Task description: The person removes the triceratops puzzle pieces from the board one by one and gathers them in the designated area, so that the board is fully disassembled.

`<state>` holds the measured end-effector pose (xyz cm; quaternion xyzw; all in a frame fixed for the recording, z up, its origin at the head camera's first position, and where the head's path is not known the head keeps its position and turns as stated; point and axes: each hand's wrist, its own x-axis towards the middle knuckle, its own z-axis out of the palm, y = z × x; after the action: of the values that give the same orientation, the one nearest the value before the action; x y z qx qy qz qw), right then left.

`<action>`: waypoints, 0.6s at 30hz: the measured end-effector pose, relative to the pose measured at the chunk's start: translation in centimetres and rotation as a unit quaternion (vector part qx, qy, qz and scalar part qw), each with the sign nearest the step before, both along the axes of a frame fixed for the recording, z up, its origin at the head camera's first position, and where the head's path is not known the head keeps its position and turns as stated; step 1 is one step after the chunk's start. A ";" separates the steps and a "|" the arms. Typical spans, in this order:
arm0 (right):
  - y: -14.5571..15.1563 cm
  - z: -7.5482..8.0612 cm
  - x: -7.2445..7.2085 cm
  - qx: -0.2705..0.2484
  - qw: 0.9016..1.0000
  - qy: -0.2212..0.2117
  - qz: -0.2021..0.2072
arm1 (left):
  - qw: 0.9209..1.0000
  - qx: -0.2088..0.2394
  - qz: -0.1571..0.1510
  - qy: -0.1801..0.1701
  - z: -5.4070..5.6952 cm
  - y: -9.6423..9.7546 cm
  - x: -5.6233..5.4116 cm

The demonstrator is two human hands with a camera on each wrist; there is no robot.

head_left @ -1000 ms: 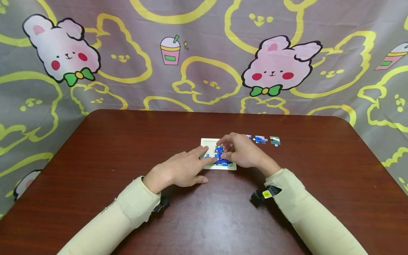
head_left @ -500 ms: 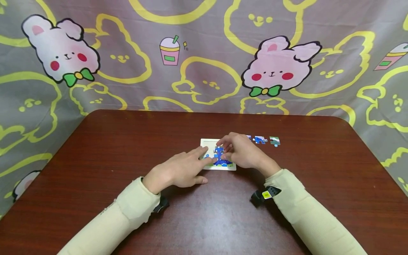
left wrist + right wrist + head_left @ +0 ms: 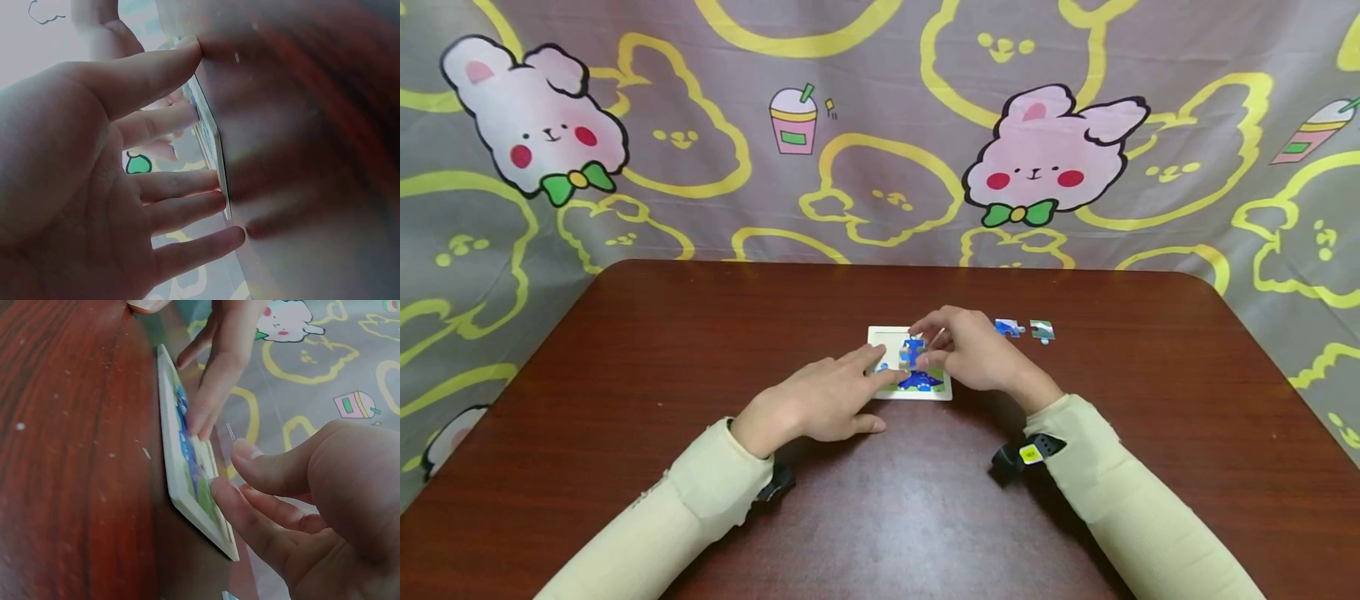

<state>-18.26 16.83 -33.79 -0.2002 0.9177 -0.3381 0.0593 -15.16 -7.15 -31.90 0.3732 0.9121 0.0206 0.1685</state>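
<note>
Near two loose pieces (image 3: 1042,331), right hand (image 3: 976,350) tight on blue piece (image 3: 913,352), left hand (image 3: 822,400) spread across tray (image 3: 928,396) edge.

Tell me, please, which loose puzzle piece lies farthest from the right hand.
The green piece, rightmost on the table; the blue piece beside it is nearer the right hand.

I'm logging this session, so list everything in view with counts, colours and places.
Table: 1, reddish brown, foreground
Backdrop: 1, grey and yellow, behind table
Printed rabbits: 2 whole, white and pink, on backdrop
Printed cups: 2, pink, on backdrop
Puzzle board: 1, cream rim, on table
Fitted pieces: count unclear, blue and green, in board
Held piece: 1, blue, over board
Loose pieces: 2 in head view, multicoloured, right of board
Sleeves: 2, cream, lower left and right
Wrist straps: 2, black, at sleeve ends
Left hand: 1, bare, touching board
Right hand: 1, bare, pinching held piece
</note>
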 end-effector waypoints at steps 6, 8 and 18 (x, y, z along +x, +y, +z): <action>0.8 0.5 0.2 -0.010 0.999 -0.002 -0.034 | 1.000 0.000 -0.001 -0.001 0.0 0.0 0.0; 1.2 0.6 0.2 -0.012 0.999 -0.002 -0.044 | 1.000 0.000 -0.002 0.001 -0.1 0.0 0.0; 4.3 0.8 0.5 0.003 0.997 0.013 -0.070 | 1.000 -0.005 -0.002 0.009 -0.2 0.1 0.0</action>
<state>-17.80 21.15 -32.95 -0.1396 0.9312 -0.3357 0.0247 -15.12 -7.03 -32.06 0.3745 0.9128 0.0128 0.1623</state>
